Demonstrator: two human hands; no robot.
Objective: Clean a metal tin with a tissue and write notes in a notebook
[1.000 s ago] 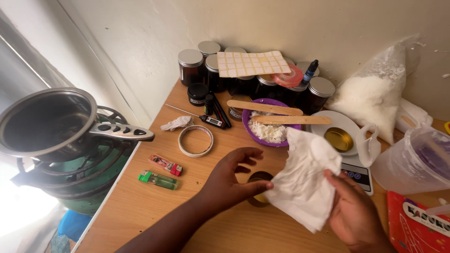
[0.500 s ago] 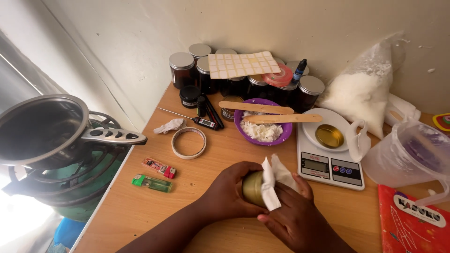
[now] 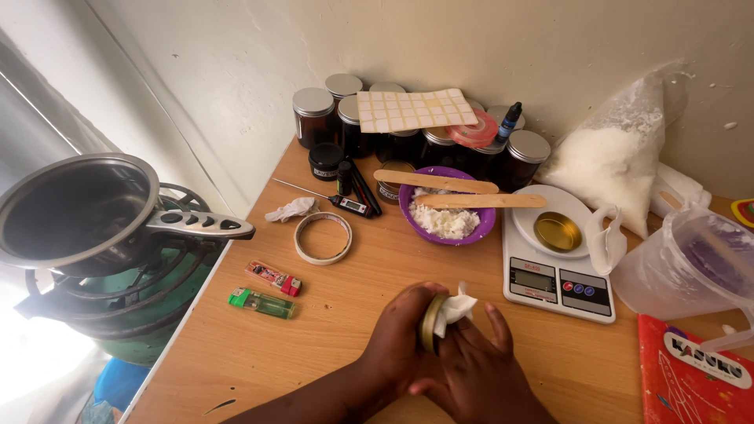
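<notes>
Tin (image 3: 429,322), a small gold one, sits tipped on its side just above the counter (image 3: 330,330), gripped all round by the closed left hand (image 3: 400,338). Right hand (image 3: 471,369) is curled shut on a white tissue (image 3: 453,308), pressing it into the mouth (inside hidden). Best to steady the tin firmly and turn the wad right round the wall.

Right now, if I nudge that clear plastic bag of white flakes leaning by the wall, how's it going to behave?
The plastic bag of white flakes would probably slump rather than slide: it looks soft, and its filling sags low. It leans toward the kitchen scale, so it may flop onto it. The thin film looks easy to tear, and white flecks already cling to the wall nearby.
</notes>
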